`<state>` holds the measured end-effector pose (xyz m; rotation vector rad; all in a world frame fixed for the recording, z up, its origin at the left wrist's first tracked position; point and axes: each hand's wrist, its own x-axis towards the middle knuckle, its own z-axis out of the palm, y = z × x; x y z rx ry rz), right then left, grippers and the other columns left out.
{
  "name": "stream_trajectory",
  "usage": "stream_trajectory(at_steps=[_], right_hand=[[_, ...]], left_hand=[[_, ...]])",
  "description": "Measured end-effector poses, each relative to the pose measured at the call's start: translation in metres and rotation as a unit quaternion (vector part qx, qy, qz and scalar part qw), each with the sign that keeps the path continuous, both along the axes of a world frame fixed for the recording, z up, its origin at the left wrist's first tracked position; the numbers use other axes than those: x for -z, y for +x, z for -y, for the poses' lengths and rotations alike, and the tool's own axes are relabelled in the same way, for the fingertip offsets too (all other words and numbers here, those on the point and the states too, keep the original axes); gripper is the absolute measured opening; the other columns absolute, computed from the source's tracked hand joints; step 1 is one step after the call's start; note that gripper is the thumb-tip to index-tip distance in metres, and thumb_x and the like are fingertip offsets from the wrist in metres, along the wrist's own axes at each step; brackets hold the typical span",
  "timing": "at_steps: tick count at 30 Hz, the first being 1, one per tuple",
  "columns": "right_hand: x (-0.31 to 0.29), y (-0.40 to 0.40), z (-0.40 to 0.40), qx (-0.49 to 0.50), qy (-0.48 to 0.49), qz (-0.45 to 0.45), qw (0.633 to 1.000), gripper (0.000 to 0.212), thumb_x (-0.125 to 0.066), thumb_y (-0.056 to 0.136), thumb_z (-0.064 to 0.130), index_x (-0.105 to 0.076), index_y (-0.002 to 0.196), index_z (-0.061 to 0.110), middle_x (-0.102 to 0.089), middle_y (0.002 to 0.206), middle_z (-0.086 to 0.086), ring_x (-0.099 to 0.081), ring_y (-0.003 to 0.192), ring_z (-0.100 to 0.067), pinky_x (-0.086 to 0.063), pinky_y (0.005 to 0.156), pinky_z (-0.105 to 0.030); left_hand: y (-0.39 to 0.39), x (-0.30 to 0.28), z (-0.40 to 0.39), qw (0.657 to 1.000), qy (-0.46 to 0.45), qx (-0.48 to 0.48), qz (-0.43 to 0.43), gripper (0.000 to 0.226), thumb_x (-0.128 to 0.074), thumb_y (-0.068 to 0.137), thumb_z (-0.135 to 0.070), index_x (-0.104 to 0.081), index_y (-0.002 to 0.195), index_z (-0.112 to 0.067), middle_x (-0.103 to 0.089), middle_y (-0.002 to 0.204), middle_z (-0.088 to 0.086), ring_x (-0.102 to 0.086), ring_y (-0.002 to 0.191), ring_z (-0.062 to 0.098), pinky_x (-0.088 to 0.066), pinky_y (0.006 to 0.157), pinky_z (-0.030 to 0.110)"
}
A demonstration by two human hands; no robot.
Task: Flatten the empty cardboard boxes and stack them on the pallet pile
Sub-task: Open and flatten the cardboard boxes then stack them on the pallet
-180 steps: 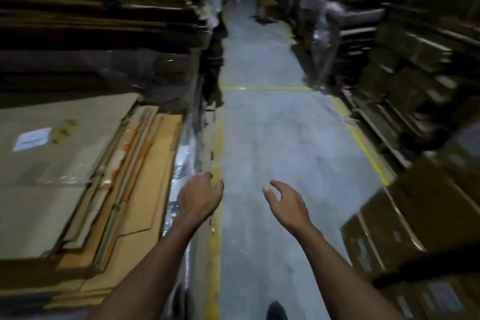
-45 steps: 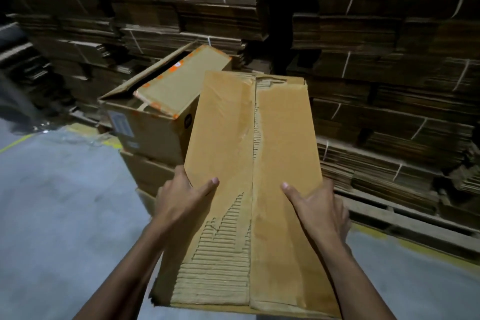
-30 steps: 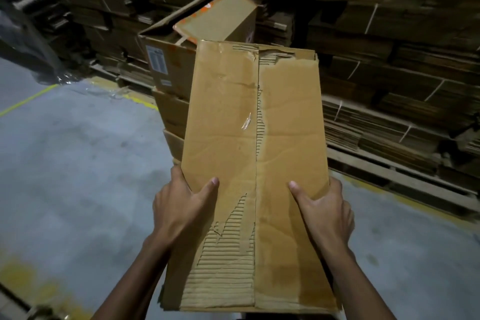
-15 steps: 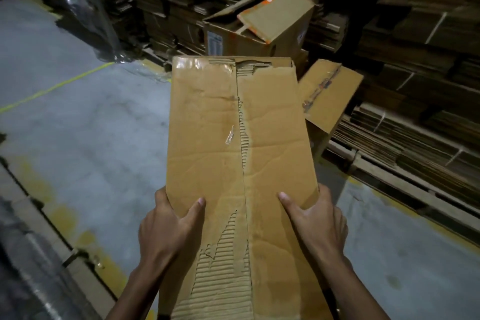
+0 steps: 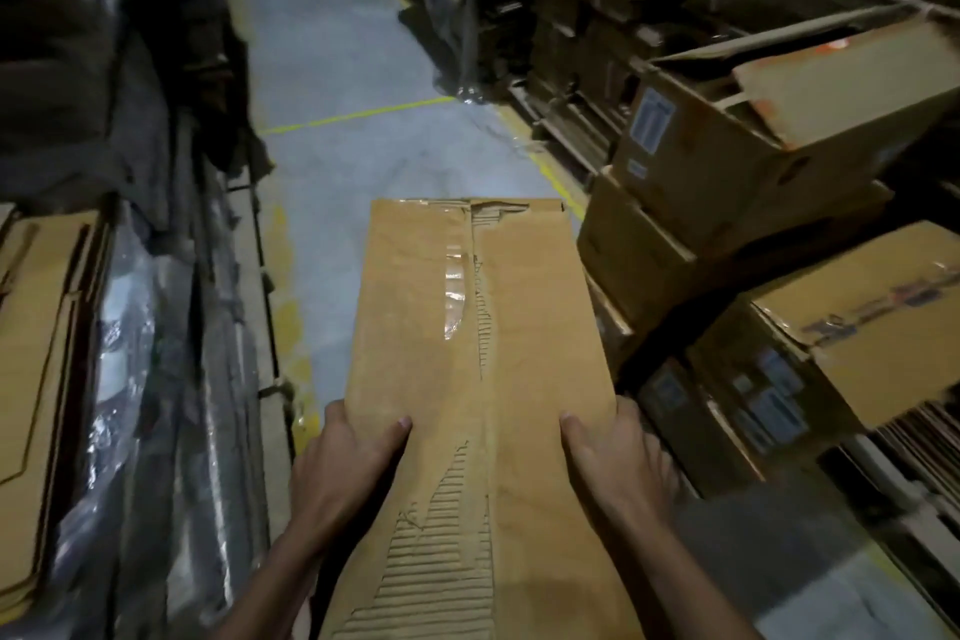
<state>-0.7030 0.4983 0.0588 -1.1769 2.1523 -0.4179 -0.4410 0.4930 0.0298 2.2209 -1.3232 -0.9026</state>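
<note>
Gripping flattened box (image 5: 519, 327) edges — aisle (image 5: 343, 68) ahead

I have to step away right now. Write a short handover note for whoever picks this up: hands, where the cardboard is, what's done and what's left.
Left hand: grips the left edge of the flattened box, thumb on top.
Right hand: grips its right edge the same way.
The flattened box is held out over the aisle floor, torn paper and a strip of tape along its middle seam.
Flat cardboard pile is at the left, beside plastic wrap.
Unflattened boxes are stacked at the right.
Done: this box is flat and in hand.
Left: lay it on the pile, then likely flatten the boxes at the right.
</note>
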Motion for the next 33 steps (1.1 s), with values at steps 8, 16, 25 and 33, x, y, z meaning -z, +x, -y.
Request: stream_trajectory(at_steps=[8,16,25,33], right_hand=[[0.107,-0.012,0.049,-0.101,0.102,-0.038,0.989,0.064,-0.051,0.093,0.059,-0.041,0.141,0.019,-0.059,0.128,-0.012,-0.053,0.119,-0.035,-0.041,0.097,-0.04],[0.257,-0.004,0.048,-0.129,0.161,-0.067,0.976,0.065,-0.054,0.093,0.058,-0.041,0.142,0.017,-0.06,0.124,-0.013,-0.056,0.115,-0.036,-0.042,0.093,-0.04],[0.402,0.011,0.041,-0.125,0.145,-0.066,0.979,0.059,-0.054,0.093,0.056,-0.041,0.138,0.02,-0.061,0.119,-0.012,-0.056,0.108,-0.036,-0.042,0.093,-0.042],[0.479,0.019,0.044,-0.099,0.078,-0.072,0.989,0.062,-0.051,0.094,0.059,-0.039,0.14,0.019,-0.06,0.122,-0.013,-0.055,0.112,-0.037,-0.039,0.1,-0.049]], left_hand=[[-0.017,0.095,0.002,0.99,0.107,-0.091,0.004,0.08,-0.058,0.076,-0.076,-0.05,0.13,-0.018,-0.067,0.123,0.008,-0.062,0.112,0.036,-0.048,0.093,0.042],[-0.016,0.247,-0.019,0.974,0.176,-0.14,-0.021,0.086,-0.052,0.065,-0.077,-0.052,0.126,-0.017,-0.066,0.123,0.009,-0.061,0.113,0.036,-0.049,0.091,0.044],[-0.012,0.388,-0.03,0.97,0.165,-0.179,-0.009,0.075,-0.062,0.083,-0.066,-0.044,0.135,-0.014,-0.06,0.13,0.014,-0.058,0.115,0.039,-0.047,0.091,0.045],[-0.007,0.457,-0.01,0.979,0.108,-0.173,0.013,0.079,-0.047,0.073,-0.076,-0.044,0.124,-0.016,-0.064,0.123,0.01,-0.059,0.111,0.039,-0.042,0.083,0.043]])
